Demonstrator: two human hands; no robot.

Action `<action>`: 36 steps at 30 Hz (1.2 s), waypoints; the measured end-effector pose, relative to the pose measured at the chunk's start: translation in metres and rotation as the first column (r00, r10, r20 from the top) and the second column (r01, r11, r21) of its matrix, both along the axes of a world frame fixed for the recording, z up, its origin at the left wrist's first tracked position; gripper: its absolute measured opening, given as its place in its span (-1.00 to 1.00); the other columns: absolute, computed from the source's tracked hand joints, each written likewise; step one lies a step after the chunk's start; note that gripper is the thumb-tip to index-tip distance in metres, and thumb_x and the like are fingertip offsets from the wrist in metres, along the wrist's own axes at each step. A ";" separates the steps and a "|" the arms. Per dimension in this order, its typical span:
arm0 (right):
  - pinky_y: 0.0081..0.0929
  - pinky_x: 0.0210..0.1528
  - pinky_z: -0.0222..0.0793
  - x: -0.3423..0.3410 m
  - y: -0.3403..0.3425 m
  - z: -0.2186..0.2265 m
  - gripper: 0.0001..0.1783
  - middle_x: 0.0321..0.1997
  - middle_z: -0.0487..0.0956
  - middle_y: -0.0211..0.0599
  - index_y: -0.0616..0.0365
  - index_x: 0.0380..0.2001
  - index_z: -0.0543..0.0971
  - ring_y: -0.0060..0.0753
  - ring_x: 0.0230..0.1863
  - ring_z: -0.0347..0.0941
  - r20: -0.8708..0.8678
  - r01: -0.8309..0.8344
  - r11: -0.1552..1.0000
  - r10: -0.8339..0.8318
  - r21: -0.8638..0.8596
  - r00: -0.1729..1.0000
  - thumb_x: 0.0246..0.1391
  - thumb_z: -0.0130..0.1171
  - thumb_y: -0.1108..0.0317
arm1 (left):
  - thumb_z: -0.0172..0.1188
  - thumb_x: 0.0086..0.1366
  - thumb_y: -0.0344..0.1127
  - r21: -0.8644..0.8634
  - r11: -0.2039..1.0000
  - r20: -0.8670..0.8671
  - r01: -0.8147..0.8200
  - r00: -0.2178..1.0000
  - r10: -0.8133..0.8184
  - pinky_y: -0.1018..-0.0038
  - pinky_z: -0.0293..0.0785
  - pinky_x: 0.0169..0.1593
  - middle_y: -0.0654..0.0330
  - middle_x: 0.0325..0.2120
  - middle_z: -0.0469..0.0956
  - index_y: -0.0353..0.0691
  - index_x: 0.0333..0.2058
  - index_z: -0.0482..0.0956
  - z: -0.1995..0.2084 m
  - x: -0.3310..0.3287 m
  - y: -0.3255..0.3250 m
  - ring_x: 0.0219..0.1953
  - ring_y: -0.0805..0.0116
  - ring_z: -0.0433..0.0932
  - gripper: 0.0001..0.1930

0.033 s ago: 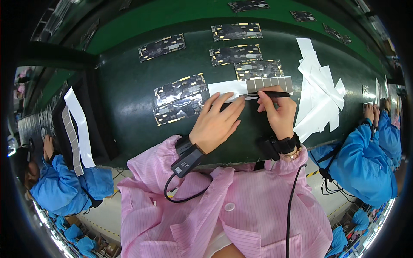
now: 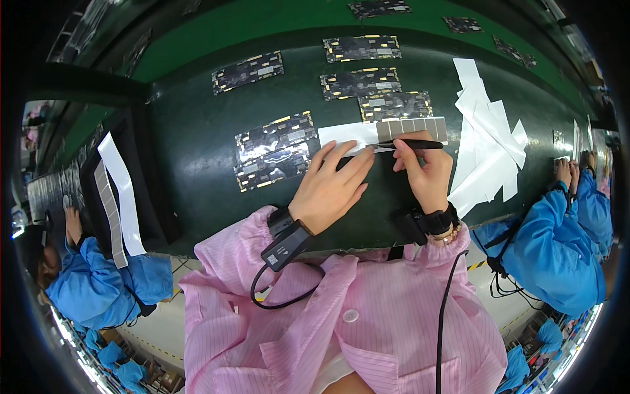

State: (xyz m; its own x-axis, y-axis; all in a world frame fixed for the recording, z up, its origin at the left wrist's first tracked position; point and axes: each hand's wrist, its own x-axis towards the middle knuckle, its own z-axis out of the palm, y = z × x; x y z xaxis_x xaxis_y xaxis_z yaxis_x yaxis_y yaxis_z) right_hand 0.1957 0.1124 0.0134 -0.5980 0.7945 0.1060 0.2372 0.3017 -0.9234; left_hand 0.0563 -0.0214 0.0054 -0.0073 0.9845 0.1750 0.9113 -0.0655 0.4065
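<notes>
My left hand (image 2: 332, 190) lies palm down with its fingers spread, and its fingertips press on the near edge of a white backing strip (image 2: 341, 133). Grey square stickers (image 2: 413, 128) cover the right part of that strip. Black tweezers (image 2: 423, 144) are pinched in my right hand (image 2: 428, 176), their tip pointing left at the edge of the grey squares, close to my left fingertips. Just beyond the strip lies a dark circuit board (image 2: 397, 105) in clear film. Two more boards (image 2: 274, 136) rest left of my left hand.
A heap of white strips (image 2: 487, 144) lies right of my right hand. More boards (image 2: 361, 48) sit farther back on the dark green table (image 2: 190, 131). At the left hang a white strip (image 2: 121, 190) and a grey-squared strip (image 2: 108, 203). People in blue (image 2: 558, 243) work on both sides.
</notes>
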 end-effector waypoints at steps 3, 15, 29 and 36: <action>-0.68 -0.51 0.35 -0.001 0.002 0.000 -0.88 -0.55 0.55 -0.30 0.36 -0.33 0.54 -0.61 -0.59 0.48 0.034 -0.022 1.000 0.022 0.006 0.999 0.13 0.14 0.48 | 0.17 0.16 -0.29 0.012 1.000 -0.010 0.003 1.000 -0.003 0.16 0.14 0.25 0.26 0.13 0.30 -0.24 0.05 0.42 -0.002 -0.001 0.002 0.20 0.17 0.20 -0.54; -0.68 -0.53 0.35 -0.003 0.001 -0.001 -0.89 -0.56 0.55 -0.30 0.36 -0.35 0.54 -0.60 -0.60 0.48 0.035 -0.018 1.000 0.018 0.008 0.999 0.13 0.14 0.49 | 0.17 0.15 -0.30 0.018 1.000 -0.047 -0.006 0.999 0.007 0.14 0.12 0.26 0.31 0.14 0.30 -0.19 0.05 0.44 -0.003 0.001 0.003 0.20 0.17 0.20 -0.55; -0.68 -0.56 0.27 -0.014 0.048 0.001 -0.83 -0.61 0.45 -0.41 0.25 -0.34 0.47 -0.62 -0.63 0.37 -0.231 -0.029 0.940 -0.054 -0.341 0.971 0.21 0.08 0.34 | 0.17 0.15 -0.28 0.006 1.000 -0.098 -0.002 0.995 0.002 0.18 0.14 0.25 0.31 0.10 0.33 -0.19 0.02 0.45 0.008 -0.001 0.009 0.16 0.20 0.24 -0.57; -0.66 -0.56 0.24 -0.029 0.058 -0.012 -0.81 -0.61 0.44 -0.41 0.23 -0.34 0.47 -0.61 -0.64 0.35 -0.237 -0.061 0.907 -0.044 -0.416 0.970 0.20 0.10 0.30 | 0.24 0.10 -0.31 0.118 0.992 0.020 -0.035 0.999 0.033 0.23 0.26 0.20 0.08 0.06 0.35 -0.29 -0.02 0.42 0.008 -0.008 0.033 0.11 0.09 0.34 -0.54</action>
